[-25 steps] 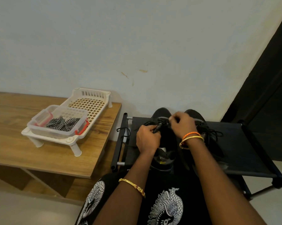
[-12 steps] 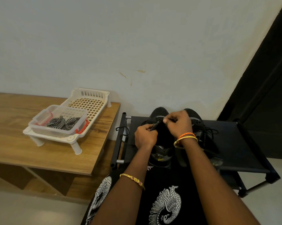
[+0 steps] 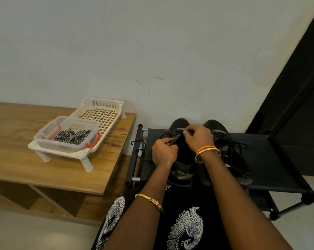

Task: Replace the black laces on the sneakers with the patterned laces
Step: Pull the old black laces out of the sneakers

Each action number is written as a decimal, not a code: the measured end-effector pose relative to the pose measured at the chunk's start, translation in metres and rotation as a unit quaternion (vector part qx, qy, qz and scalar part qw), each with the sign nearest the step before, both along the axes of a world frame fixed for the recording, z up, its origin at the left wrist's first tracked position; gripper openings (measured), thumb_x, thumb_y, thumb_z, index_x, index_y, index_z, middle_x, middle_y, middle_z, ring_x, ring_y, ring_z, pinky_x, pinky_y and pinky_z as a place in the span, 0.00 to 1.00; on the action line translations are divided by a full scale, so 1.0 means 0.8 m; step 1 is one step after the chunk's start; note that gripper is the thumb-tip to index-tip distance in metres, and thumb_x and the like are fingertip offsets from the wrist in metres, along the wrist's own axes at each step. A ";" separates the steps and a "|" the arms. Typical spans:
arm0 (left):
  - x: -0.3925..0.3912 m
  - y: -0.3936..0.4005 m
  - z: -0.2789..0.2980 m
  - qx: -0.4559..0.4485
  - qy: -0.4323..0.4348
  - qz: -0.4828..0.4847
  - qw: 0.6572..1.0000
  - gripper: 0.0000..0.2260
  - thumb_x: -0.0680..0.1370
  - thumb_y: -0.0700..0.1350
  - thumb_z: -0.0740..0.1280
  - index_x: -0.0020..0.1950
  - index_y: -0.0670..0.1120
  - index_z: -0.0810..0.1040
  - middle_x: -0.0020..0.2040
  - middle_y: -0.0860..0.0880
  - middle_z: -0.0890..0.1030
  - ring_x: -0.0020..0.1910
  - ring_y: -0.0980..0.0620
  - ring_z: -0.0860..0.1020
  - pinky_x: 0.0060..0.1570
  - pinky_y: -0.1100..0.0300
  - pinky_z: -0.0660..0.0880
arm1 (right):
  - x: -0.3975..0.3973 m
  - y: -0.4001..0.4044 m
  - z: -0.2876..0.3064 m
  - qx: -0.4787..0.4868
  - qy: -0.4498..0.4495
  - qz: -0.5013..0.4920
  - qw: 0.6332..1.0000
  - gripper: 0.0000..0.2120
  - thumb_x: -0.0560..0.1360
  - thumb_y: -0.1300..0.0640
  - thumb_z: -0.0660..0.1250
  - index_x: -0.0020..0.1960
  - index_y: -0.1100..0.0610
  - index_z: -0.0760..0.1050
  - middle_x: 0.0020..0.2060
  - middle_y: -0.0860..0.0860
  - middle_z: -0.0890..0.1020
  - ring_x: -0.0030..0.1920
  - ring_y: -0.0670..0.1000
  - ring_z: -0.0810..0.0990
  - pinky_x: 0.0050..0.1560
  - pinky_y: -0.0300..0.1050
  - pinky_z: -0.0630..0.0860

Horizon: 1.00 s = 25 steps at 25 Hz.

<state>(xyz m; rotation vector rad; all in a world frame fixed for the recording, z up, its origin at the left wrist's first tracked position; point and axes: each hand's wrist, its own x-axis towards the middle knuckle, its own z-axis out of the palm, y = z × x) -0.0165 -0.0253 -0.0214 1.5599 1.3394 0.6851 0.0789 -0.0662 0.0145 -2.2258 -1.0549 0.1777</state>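
Two black sneakers stand side by side on a black fabric rack (image 3: 271,159). The left sneaker (image 3: 181,170) lies under both my hands. My left hand (image 3: 164,152) grips a black lace (image 3: 174,140) over the shoe's eyelets. My right hand (image 3: 199,138) pinches the same lace at the shoe's top. A loose stretch of black lace (image 3: 140,147) hangs off the rack's left edge. The right sneaker (image 3: 225,141) keeps its black lace, partly hidden by my right wrist. Black-and-white patterned laces (image 3: 71,137) lie in a clear box (image 3: 49,141).
The clear box sits in a white plastic tray (image 3: 102,112) with legs on a wooden bench (image 3: 26,170) to the left. A white wall stands behind. A dark door (image 3: 300,98) fills the right side. My lap in black printed cloth is below.
Both hands stay on the left sneaker's lace, with small shifts of the fingers; the right hand has moved slightly left over the shoe's top. The view shifted a little.
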 end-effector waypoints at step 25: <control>-0.008 0.000 0.006 0.005 0.006 -0.005 1.000 0.13 0.75 0.41 0.67 0.57 0.51 0.82 0.46 0.50 0.84 0.41 0.55 0.77 0.34 0.63 0.70 | 0.013 -0.012 0.017 0.301 0.364 -0.104 0.875 0.12 0.77 0.68 0.53 0.39 0.55 0.62 0.34 0.53 0.71 0.30 0.49 0.69 0.25 0.38 0.72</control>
